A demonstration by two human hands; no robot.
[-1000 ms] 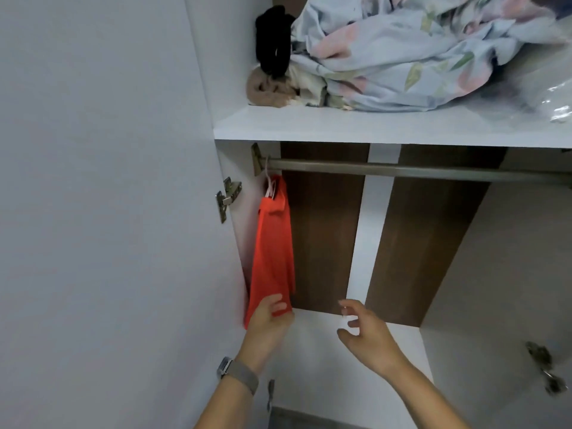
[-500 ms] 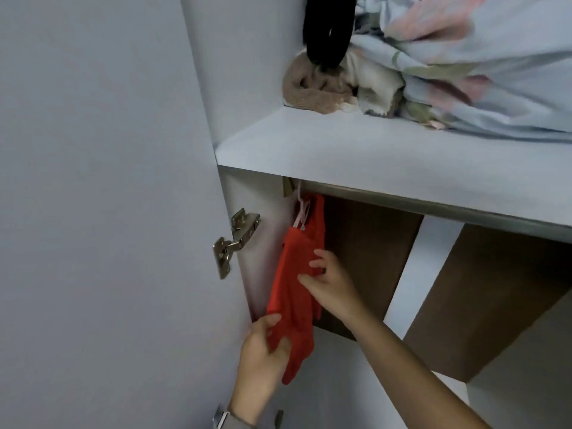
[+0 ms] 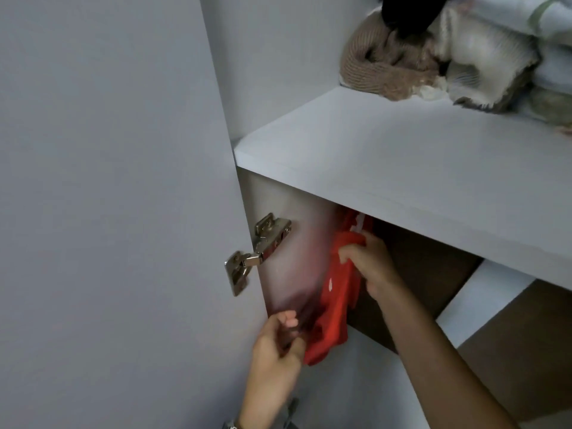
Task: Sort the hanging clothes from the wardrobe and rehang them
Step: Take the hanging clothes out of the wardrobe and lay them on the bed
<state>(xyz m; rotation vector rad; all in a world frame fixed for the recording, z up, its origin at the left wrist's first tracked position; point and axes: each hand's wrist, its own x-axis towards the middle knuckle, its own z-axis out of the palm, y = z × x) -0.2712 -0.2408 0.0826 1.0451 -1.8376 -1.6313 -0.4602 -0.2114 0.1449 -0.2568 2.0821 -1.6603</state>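
On my feed a white shelf runs across the upper right. Toward its back right corner I see a brown knitted piece touching a cream ribbed fabric, with something black on top. A metal hinge joins the open white door at the left.

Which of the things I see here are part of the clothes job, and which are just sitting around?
Part of the job:
red garment, hanging under the shelf
left hand, gripping its lower end
right hand, gripping it near the top

Just lying about:
brown knit on the shelf
pale folded fabric
door hinge
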